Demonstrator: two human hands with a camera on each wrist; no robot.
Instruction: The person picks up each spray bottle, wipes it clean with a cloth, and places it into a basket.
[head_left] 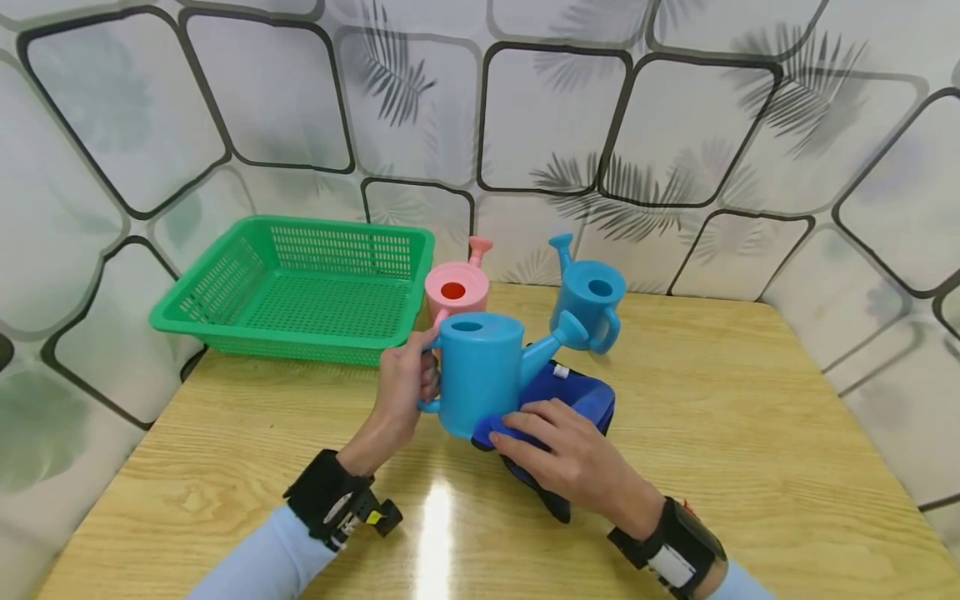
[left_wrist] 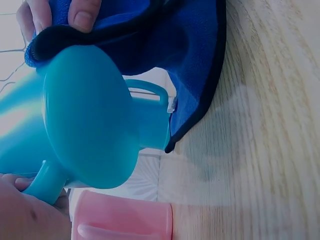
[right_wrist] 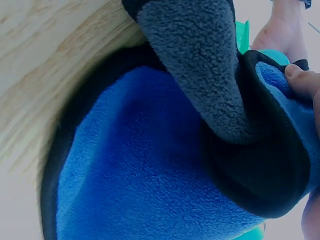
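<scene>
Sky-blue plastic watering can [head_left: 480,379] held above the bench [head_left: 735,433], cloth [head_left: 573,389] at its side

Smooth and glossy, it has a rounded body, a small oval opening in the top, a looped handle and a slanting spout that widens at the tip; it is nearly upright, the left hand's [head_left: 401,383] fingers curled round the handle; the right hand's [head_left: 566,454] fingers grip the plush blue cloth, black-edged with some grey pile showing, against the lower body; behind stand a pink watering can [head_left: 457,286] and a second blue watering can [head_left: 585,296]; a green plastic basket [head_left: 300,344] sits left of the pink one.
</scene>
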